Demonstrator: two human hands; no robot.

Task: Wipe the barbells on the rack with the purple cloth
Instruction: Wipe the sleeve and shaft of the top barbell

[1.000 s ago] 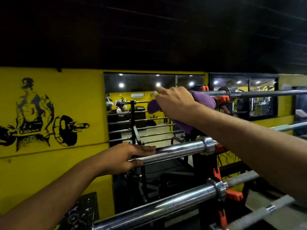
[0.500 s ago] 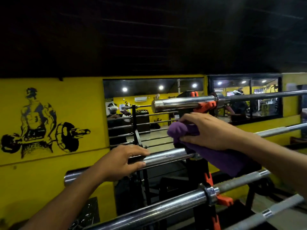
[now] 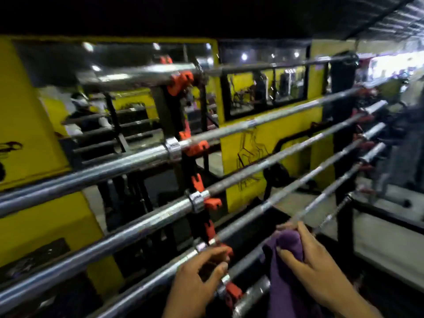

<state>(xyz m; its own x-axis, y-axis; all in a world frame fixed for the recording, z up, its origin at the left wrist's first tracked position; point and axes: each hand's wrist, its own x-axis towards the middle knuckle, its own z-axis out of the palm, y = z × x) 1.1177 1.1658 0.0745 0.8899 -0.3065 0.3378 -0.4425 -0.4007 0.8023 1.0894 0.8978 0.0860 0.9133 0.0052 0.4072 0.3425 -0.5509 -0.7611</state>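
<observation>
Barbells point(image 3: 263, 167) slanting lower-left to upper-right, right hand point(image 3: 316, 269) grip pinching purple cloth point(image 3: 286, 271), left hand point(image 3: 195, 285) curled round bar.

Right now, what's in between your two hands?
In the head view, an orange rack hook and a barbell sit between the left hand and the right hand gripping the purple cloth.
</observation>
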